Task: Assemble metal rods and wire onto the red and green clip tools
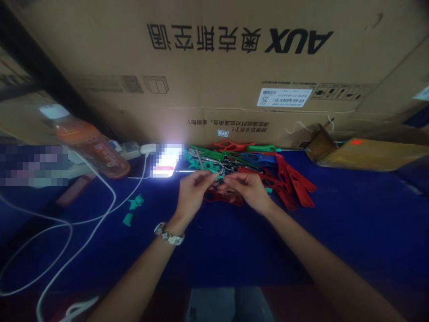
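Observation:
My left hand (197,185) and my right hand (250,188) meet fingertip to fingertip over the blue table, both in a pinch. Between them is a small part (221,175) with a bit of teal and thin wire; its exact kind is too small to tell. A thin metal rod (186,171) sticks out leftward beside my left fingers. Just beyond both hands lies a heap of gas lighter pieces: red handles (300,183), a green one (261,148), a blue one (259,159), and teal plastic bits (197,163). My fingers hide part of the heap.
A large cardboard box (208,98) walls off the back. On the left stand a tilted drink bottle (90,143), white cables (114,194) and a bright phone screen (167,160). Loose teal pieces (135,202) lie on the table (234,246). At right is a yellow package (362,154).

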A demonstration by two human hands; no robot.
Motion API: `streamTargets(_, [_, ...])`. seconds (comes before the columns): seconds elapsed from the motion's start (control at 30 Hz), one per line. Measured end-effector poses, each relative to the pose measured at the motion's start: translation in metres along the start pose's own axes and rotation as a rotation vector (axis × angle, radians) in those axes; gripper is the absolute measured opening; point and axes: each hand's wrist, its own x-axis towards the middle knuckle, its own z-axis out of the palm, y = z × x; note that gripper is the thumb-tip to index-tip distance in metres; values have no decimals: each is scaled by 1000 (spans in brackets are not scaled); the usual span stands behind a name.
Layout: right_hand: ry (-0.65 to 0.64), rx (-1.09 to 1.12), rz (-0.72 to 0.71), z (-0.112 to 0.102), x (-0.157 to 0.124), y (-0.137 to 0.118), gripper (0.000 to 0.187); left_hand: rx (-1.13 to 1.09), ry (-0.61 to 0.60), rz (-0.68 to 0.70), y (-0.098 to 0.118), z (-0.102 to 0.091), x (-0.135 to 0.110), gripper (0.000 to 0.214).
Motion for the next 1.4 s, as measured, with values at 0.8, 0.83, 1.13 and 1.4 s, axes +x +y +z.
streamTargets(0.8, [-137, 1, -12, -5, -6, -4, 32, 312, -386, 171, 19, -31, 11, 12])
streamTargets(0.83, [-137, 3, -9, -5, -6, -4, 32, 315, -382, 173, 19, -31, 11, 12])
streamTargets(1.13, [-130, 2, -17, -6, -6, -5, 29, 310, -362, 154, 19, -29, 11, 16])
streamTargets(1.4, [-151, -2, -8, -6, -7, -6, 27, 351, -404, 158, 20, -32, 11, 16])
